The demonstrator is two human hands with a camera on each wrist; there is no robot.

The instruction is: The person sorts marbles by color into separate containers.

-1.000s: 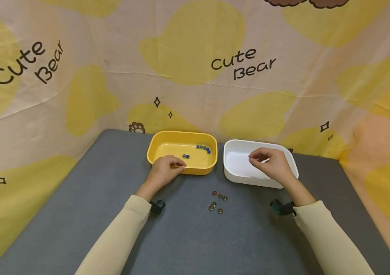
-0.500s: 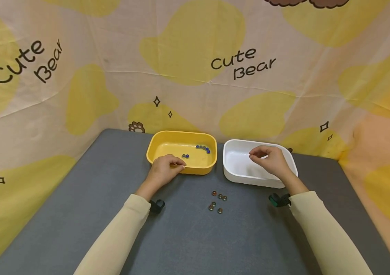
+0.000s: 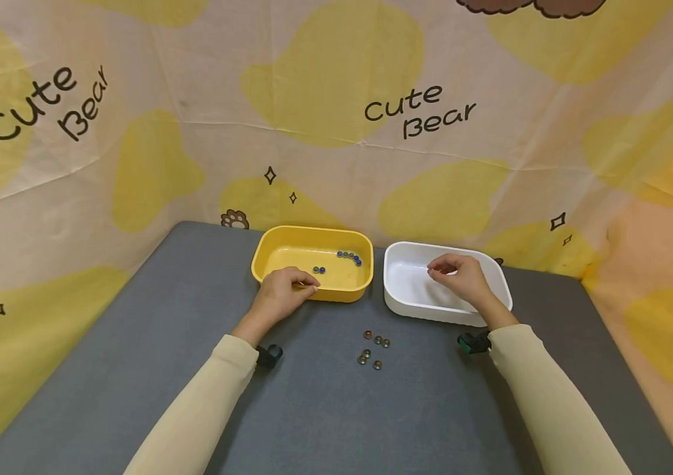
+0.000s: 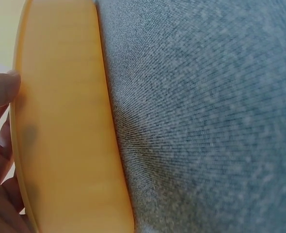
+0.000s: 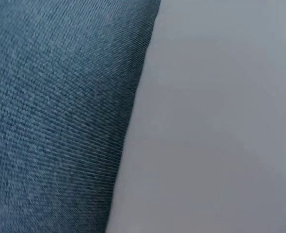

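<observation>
My left hand (image 3: 282, 292) is at the near rim of a yellow tub (image 3: 262, 260). In the left wrist view the thumb (image 4: 8, 87) lies against the rim of the tub (image 4: 65, 121) and the curled fingers are behind its wall. Over a white tub (image 3: 408, 307) my right hand (image 3: 461, 277) pinches thumb and fingertips together. A tiny reddish bit shows there, apparently a marble, mostly covered by the fingers. The right wrist view holds only the white tub's outer wall (image 5: 206, 136) and the cloth. Several blue marbles (image 3: 350, 256) lie inside the yellow tub.
On the grey tabletop (image 3: 313, 409), in front of the tubs, lie several brownish-green marbles (image 3: 378, 340). The two tubs stand side by side near the back edge. A printed cloth (image 3: 336, 99) hangs behind and along the sides.
The right forearm has shifted slightly left and its wrist has come up a little, with the fingertips still pinched over the white tub. The left hand stays at the yellow rim.
</observation>
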